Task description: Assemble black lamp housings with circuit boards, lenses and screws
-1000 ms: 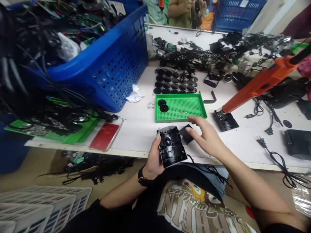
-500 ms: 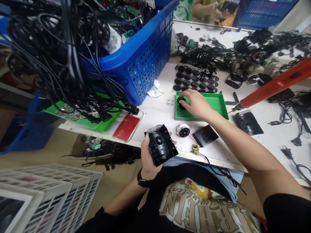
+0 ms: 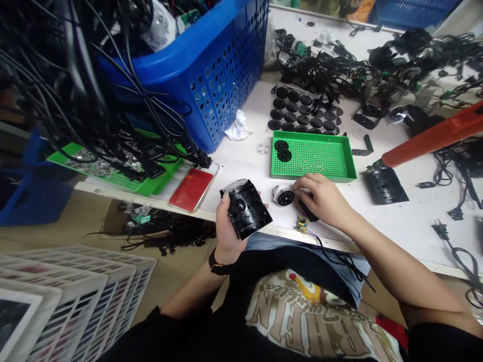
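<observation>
My left hand (image 3: 228, 229) is closed round a black plastic housing (image 3: 247, 208) with a clear ribbed part at its far end, held over the table's front edge. My right hand (image 3: 322, 198) hovers low over the table, fingers apart. Its fingertips are at a small round white-and-black part (image 3: 284, 196); whether they touch it I cannot tell. Beneath that hand a flat black piece (image 3: 310, 215) is mostly covered. A small circuit board (image 3: 302, 224) with a black cable lies in front. Behind, a green tray (image 3: 350, 158) holds two black discs (image 3: 283, 151) and tiny screws.
A blue basket (image 3: 222, 85) heaped with cables stands at left. A red phone-like slab (image 3: 192, 190) lies by the edge. An orange power screwdriver (image 3: 430, 133) reaches in from the right, above another black housing (image 3: 387, 186). Black round pads (image 3: 302, 110) and tangled cables lie behind.
My right hand has left the green tray and come forward to the round part; a black disc from its fingers now lies in the tray. The left hand still holds the housing.
</observation>
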`<state>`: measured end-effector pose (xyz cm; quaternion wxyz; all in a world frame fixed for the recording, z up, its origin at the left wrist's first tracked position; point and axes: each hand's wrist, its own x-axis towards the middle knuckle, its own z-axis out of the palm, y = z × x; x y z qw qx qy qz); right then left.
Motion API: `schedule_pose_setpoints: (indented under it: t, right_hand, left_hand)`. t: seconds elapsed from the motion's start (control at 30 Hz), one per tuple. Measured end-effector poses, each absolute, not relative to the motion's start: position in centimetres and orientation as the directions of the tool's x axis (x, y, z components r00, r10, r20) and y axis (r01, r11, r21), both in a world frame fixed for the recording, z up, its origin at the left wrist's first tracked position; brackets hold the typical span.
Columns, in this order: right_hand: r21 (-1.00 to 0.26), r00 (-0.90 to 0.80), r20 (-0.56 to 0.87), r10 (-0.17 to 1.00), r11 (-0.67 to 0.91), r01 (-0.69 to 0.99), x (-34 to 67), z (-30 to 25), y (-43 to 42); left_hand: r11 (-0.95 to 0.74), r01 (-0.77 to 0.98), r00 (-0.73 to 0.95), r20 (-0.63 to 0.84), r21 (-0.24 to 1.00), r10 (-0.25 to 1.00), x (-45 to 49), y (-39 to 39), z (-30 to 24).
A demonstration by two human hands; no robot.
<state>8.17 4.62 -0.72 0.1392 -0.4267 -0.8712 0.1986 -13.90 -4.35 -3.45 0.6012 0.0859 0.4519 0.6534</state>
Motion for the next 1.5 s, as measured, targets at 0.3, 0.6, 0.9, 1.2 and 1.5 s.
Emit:
schedule_pose_setpoints:
  t: [0.3, 0.6, 0.9, 1.2, 1.5]
  right_hand:
    - [-0.652, -0.787, 0.233, 0.571, 0.692, 0.310, 8.2, -2.1, 8.4]
    - [-0.504, -0.691, -0.033, 0.722, 0.585, 0.636, 7.6, -0.8, 8.5]
    - [-0.821, -0.473, -0.053, 0.879, 0.231, 0.522, 7.2, -2.7, 7.2]
    - [-0.927, -0.345, -0.322, 0.882, -0.368, -0.074, 9.1, -0.3, 4.2]
    - [-0.976, -0.178, 0.045, 0.983, 0.082, 0.204, 13.4, 0.8, -0.9]
  left_hand:
    - [0.212, -0.720, -0.232, -0.518, 0.660, 0.823, -14.1, -4.5, -2.9]
    - [0.195, -0.669, -0.251, -0.465, 0.717, 0.849, -13.8, -4.3, -3.1]
    - [0.335, -0.627, -0.141, -0.525, 0.703, 0.839, -13.8, -3.3, -3.0]
    - [0.348, -0.742, -0.011, -0.530, 0.573, 0.848, -11.7, -3.0, -2.0]
    - [0.533, -0.740, 0.245, -0.573, 0.411, 0.782, -9.1, -2.1, -1.8]
